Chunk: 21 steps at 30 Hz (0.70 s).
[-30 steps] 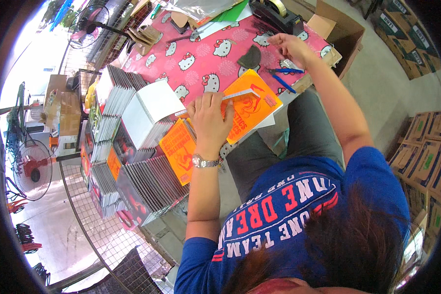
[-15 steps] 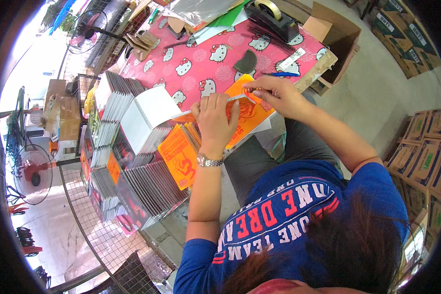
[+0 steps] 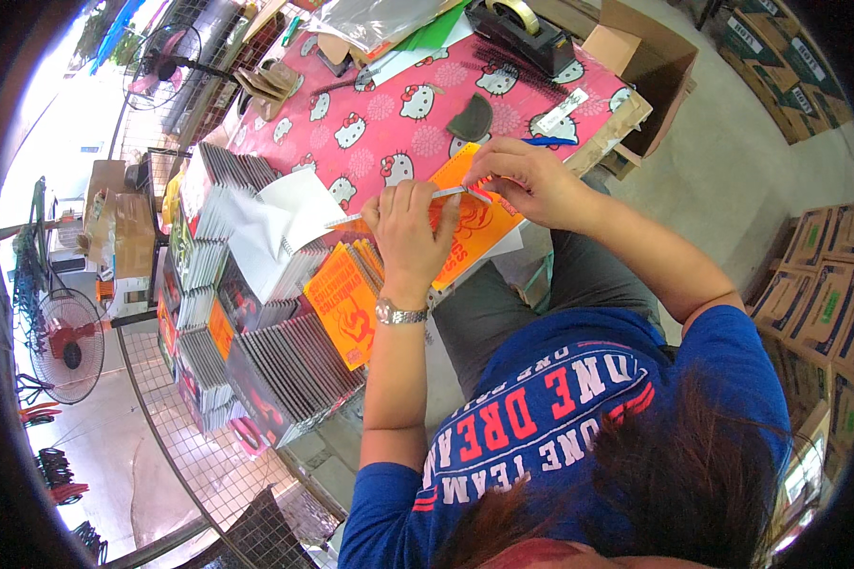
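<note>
An orange-covered notebook [image 3: 472, 230] with red print lies at the near edge of the pink table, in front of my lap. My left hand [image 3: 410, 232] is closed over its pale raised edge, thumb on the near side and fingers on the far side. At the right end of that edge my right hand [image 3: 533, 182] has its fingers pinched together. A small reddish bit shows at its fingertips, too small to name. More orange spiral notebooks [image 3: 342, 302] lean to the left of my left wrist.
Stacks of spiral notebooks [image 3: 289, 365] stand on the left, with an open white-paged one [image 3: 304, 204] on top. A dark green curved piece [image 3: 471, 119], a blue pen [image 3: 548, 141] and a tape dispenser [image 3: 527, 38] lie on the table [image 3: 380, 100]. An open carton [image 3: 659, 95] is beyond its right edge.
A white page of the open notebook on the left stack is blurred in motion. My right hand has shifted slightly at the notebook's edge; my left hand keeps its hold.
</note>
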Each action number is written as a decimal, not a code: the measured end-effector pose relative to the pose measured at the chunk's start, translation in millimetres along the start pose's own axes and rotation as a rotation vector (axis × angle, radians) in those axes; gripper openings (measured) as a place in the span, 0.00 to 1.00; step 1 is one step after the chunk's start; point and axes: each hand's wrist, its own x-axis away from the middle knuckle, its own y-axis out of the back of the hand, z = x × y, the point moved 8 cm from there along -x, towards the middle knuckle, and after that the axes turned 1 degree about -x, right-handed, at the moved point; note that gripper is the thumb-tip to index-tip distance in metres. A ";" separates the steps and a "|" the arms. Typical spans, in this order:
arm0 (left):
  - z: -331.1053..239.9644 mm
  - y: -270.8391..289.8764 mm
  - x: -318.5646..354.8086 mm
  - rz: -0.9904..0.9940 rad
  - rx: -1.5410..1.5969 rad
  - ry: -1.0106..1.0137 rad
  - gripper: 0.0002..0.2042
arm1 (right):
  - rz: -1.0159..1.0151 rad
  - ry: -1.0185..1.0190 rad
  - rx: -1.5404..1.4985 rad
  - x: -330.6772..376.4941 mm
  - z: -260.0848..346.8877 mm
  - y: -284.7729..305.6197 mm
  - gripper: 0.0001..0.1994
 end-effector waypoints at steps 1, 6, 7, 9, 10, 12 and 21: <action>0.0 -0.1 0.0 -0.001 0.001 0.000 0.11 | 0.000 -0.001 0.001 -0.8 0.9 2.2 0.12; -13.3 -1.8 -3.7 0.001 0.065 -0.014 0.13 | 0.018 -0.072 0.121 6.7 -1.2 -1.7 0.15; -15.4 -3.9 -2.5 -0.002 0.064 -0.010 0.13 | 0.023 -0.070 0.121 4.6 4.6 -0.8 0.15; -21.3 -7.0 -0.1 -0.018 0.054 -0.061 0.14 | 0.113 -0.158 0.186 -1.0 10.7 -0.1 0.18; -21.4 -5.8 0.1 -0.018 0.055 -0.062 0.14 | 0.111 -0.159 0.187 -3.1 14.9 0.9 0.18; -20.8 -9.5 1.2 0.093 0.030 -0.037 0.13 | 0.195 -0.285 0.235 -4.1 9.7 -4.1 0.16; -12.4 -4.5 4.2 0.027 0.089 -0.015 0.12 | 0.212 -0.389 0.548 -76.7 -168.4 -17.8 0.24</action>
